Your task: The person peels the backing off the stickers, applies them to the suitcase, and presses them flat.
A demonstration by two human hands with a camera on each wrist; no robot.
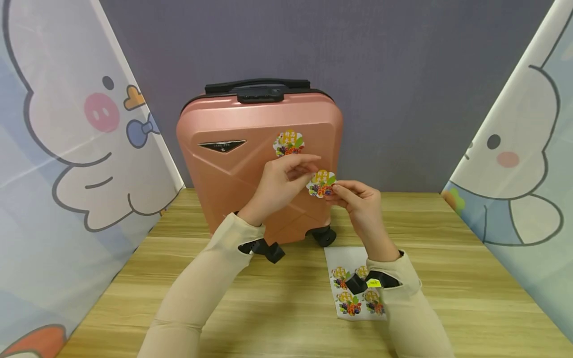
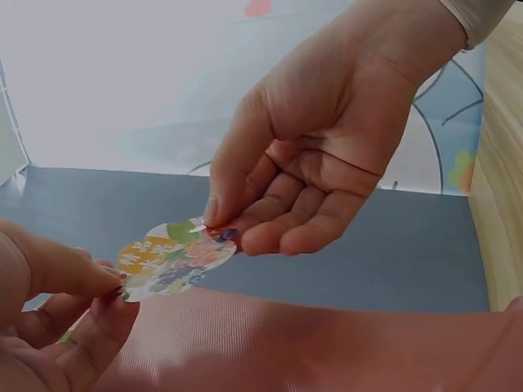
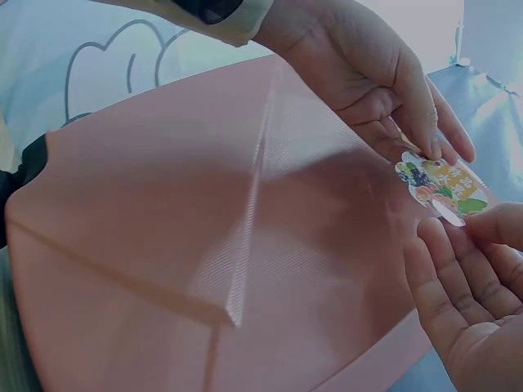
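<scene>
A fruit-print sticker with a scalloped edge is stretched between both hands, in front of a pink suitcase. My left hand pinches its left edge between thumb and finger. On the opposite edge, the thumb and forefinger of my right hand grip it; its other fingers are loosely bent, as the left wrist view shows. The sticker's printed face is turned up in that view. Another matching sticker is on the suitcase front, just above my left hand.
The suitcase stands upright on a wooden table before a grey back panel. A white sticker sheet with several fruit stickers lies at its front right, partly under my right wrist. Cartoon-printed cloths hang at both sides.
</scene>
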